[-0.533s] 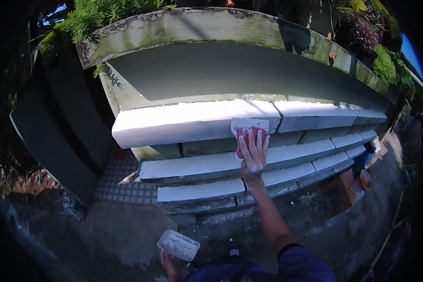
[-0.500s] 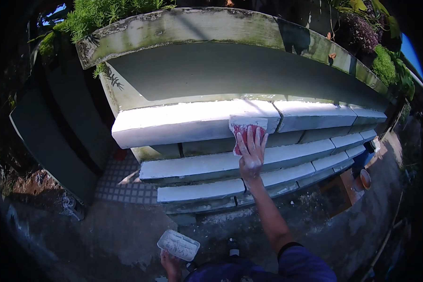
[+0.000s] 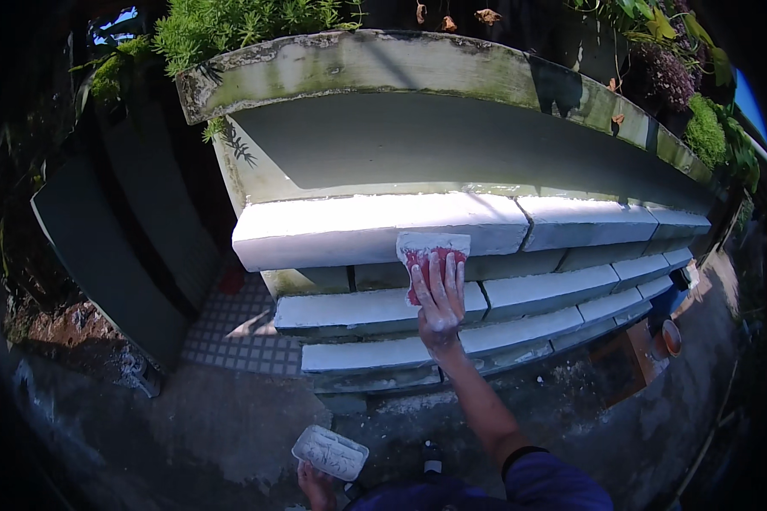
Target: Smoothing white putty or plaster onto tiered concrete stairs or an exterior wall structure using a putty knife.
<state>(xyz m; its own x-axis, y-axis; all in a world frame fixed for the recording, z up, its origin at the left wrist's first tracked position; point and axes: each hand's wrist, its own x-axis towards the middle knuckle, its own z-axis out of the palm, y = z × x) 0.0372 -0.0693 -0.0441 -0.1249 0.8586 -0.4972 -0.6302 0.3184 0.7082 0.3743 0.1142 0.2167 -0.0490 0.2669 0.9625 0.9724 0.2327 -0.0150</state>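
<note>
My right hand point(image 3: 441, 311) presses a red putty spreader point(image 3: 433, 244) against the front face of the top white-coated ledge point(image 3: 315, 249). Its fingers lie over the red part, and white paste smears both the wide blade and my knuckles. Low in the view, my left hand point(image 3: 317, 488) grips the near side of a rectangular plastic tub point(image 3: 331, 452), which is smeared with white paste inside. The left thumb and fingers are partly hidden by the tub. Below the top ledge run lower white-topped steps point(image 3: 358, 310), split by dark joints.
A mossy concrete planter rim point(image 3: 358, 68) with green plants point(image 3: 230, 34) overhangs the ledges. A grey panel point(image 3: 111, 247) stands at left beside a tiled floor point(image 3: 239, 341). An orange-brown bucket point(image 3: 671, 338) sits at the far right near a wooden frame point(image 3: 618, 368).
My right hand and the spreader have moved left and down along the ledge's front face. The whole view has shifted slightly; my left hand still holds the tub.
</note>
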